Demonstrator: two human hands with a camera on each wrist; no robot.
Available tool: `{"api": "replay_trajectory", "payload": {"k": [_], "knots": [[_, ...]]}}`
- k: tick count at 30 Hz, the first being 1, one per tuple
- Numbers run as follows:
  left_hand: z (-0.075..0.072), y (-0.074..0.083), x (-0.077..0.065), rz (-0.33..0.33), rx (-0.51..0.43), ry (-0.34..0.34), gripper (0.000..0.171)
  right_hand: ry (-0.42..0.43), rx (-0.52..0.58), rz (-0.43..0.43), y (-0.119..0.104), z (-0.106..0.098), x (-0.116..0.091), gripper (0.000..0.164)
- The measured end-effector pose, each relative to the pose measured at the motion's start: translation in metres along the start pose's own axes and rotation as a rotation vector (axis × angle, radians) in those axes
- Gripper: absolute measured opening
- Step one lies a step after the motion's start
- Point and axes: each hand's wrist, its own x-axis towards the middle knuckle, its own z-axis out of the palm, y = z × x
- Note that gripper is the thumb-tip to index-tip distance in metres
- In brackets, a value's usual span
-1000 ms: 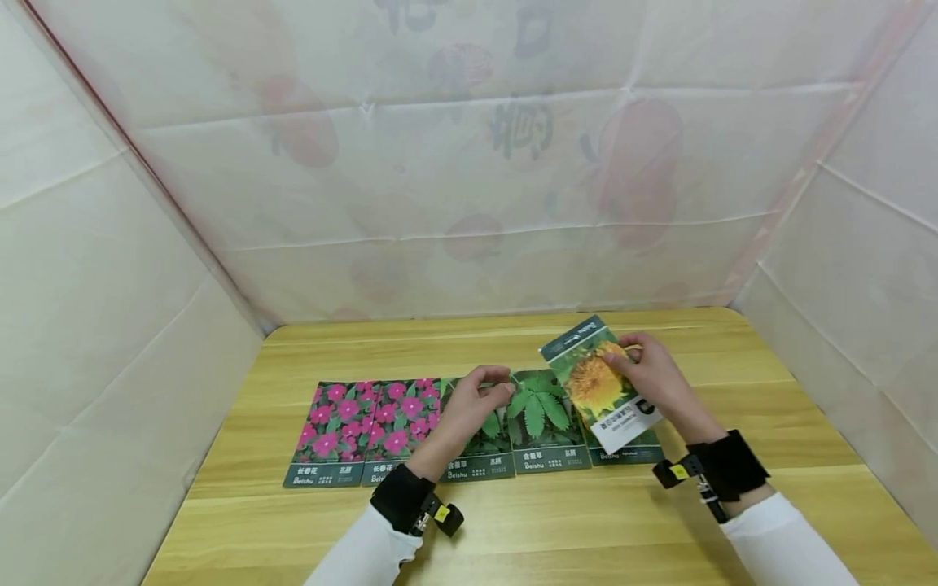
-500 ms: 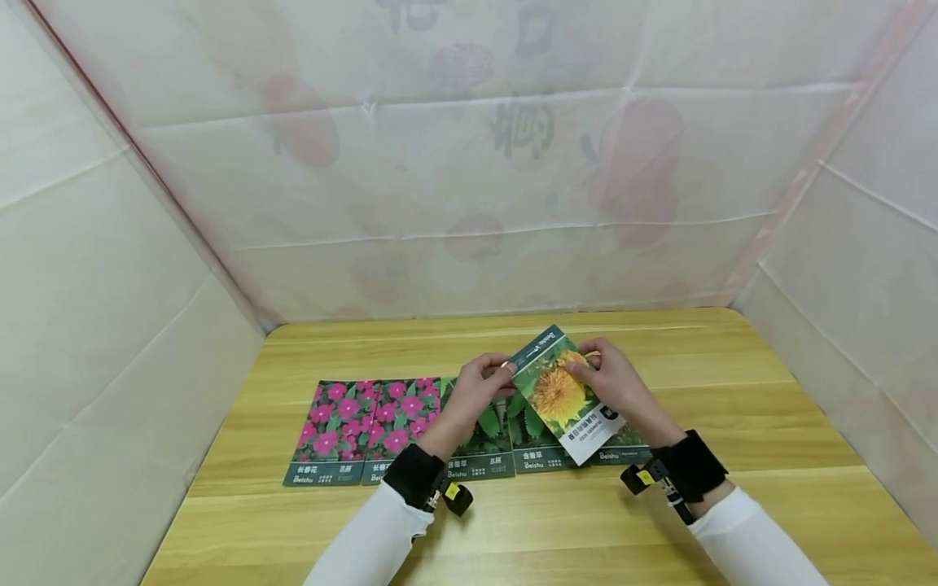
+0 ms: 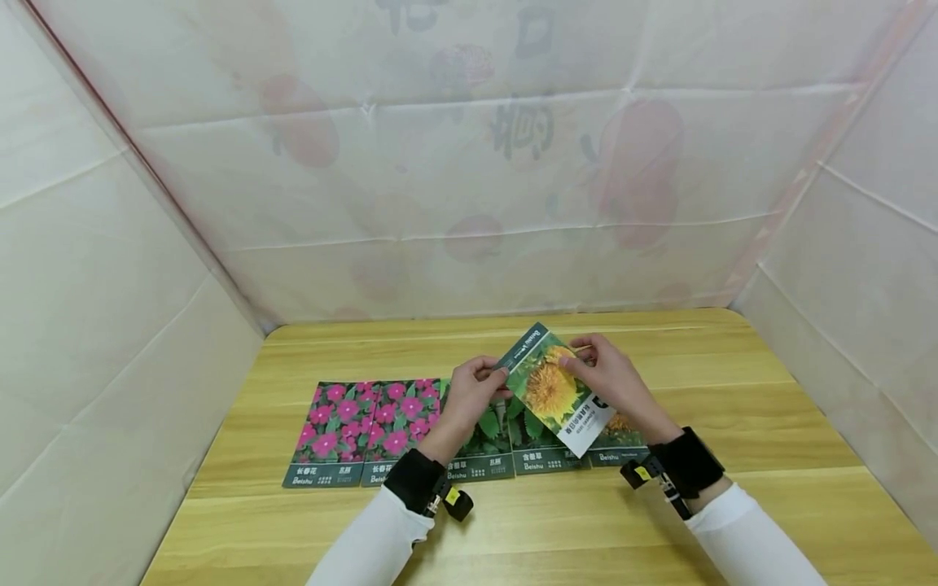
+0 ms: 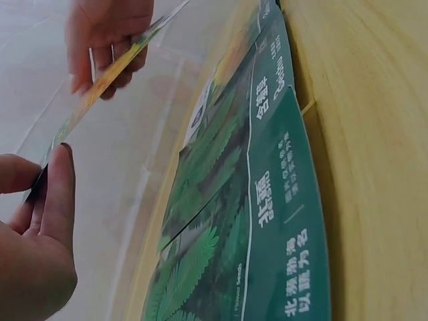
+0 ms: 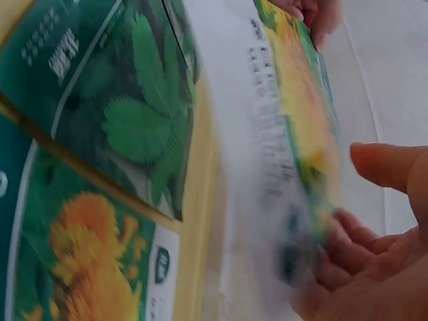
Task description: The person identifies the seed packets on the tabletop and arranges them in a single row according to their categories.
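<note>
My left hand [image 3: 469,400] pinches the upper left corner of a sunflower seed packet [image 3: 550,391] between thumb and fingers. The packet is raised over the row of others and tilted, its yellow bloom facing up. At its right edge is my right hand [image 3: 615,381]; in the right wrist view its thumb [image 5: 384,164] stands away from the packet while the fingers [image 5: 348,251] lie close by the edge. Beneath lie two green-leaf packets [image 3: 479,466], partly hidden by the left hand and the raised packet, and an orange-flower packet [image 3: 619,439], partly covered.
Two pink-flower seed packets [image 3: 333,431] lie side by side at the left end of the row. The row rests on a wooden tabletop [image 3: 528,529]. Pale cloth walls [image 3: 440,179] close in the back and both sides.
My right hand has brought the sunflower packet leftward to my left hand, which now pinches its corner. The orange-flower packet underneath shows more. Lately the packet has shifted slightly further left.
</note>
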Motion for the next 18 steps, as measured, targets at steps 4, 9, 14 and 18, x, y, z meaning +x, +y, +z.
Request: {"api": "replay_trajectory", "payload": {"k": [4, 9, 14, 18], "knots": [[-0.003, -0.001, -0.004, 0.018, -0.044, 0.059, 0.029, 0.105, -0.058, -0.056, 0.047, -0.002, 0.018, 0.064], [-0.006, -0.002, -0.004, 0.046, -0.115, 0.141, 0.019, 0.217, -0.056, -0.087, 0.074, -0.007, 0.022, 0.054], [-0.006, -0.004, -0.005, 0.092, -0.180, 0.167, 0.014, 0.257, 0.024, -0.045, 0.058, -0.006, 0.002, 0.057], [-0.003, 0.002, -0.008, 0.109, -0.299, 0.165, 0.009, 0.203, 0.198, 0.030, 0.000, -0.007, -0.030, 0.065]]}}
